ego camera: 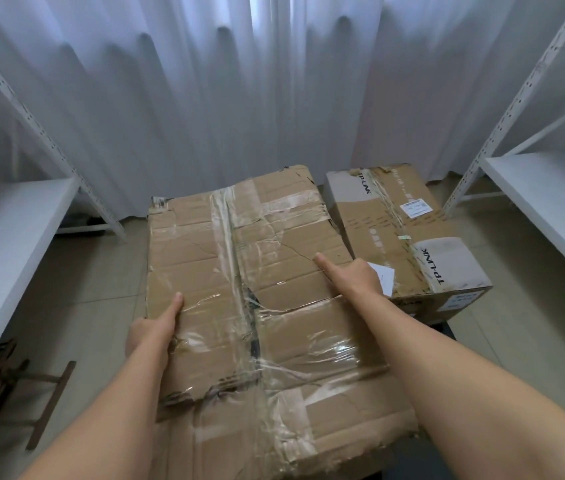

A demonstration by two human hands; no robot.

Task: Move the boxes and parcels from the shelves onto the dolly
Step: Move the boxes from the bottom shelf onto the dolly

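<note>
Both hands grip the big taped box: left hand (151, 332) on its left side, right hand (353, 275) on its right, thumbs on top; we'd lower it level onto the dolly (447, 332), snug beside the smaller box (409, 230).

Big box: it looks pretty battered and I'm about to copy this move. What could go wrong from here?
1. The big box has torn, creased flaps under loose tape, so the top may give way.
2. Each hand, left hand and right hand, grips an edge; a worn edge could rip.
3. It could bump the TP-LINK box close beside it.
</note>
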